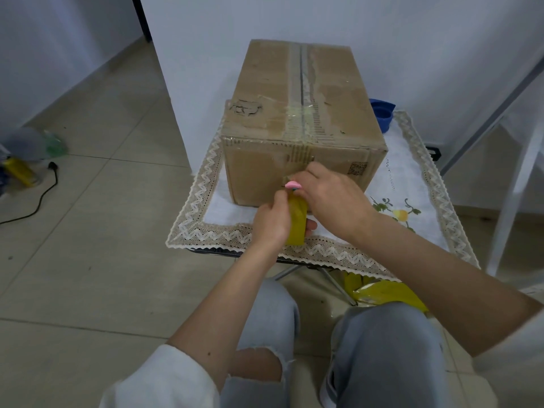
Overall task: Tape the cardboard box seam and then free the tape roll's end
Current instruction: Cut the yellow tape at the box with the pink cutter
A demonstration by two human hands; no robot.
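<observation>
The cardboard box (303,125) sits on the cloth-covered bench (223,237), clear tape already along its top seam and down the near face. Your left hand (272,220) grips the yellow tape roll (297,220) just in front of that face. Your right hand (332,198) pinches a small pink cutter (293,186) at the strip. Cut with slack and the tape may wrinkle or snap back onto the roll.

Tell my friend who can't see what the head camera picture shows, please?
A seated person's left hand grips a yellow tape roll while the right hand, holding something small and pink, works at the front of a cardboard box. The box sits on a lace-edged cloth.
</observation>
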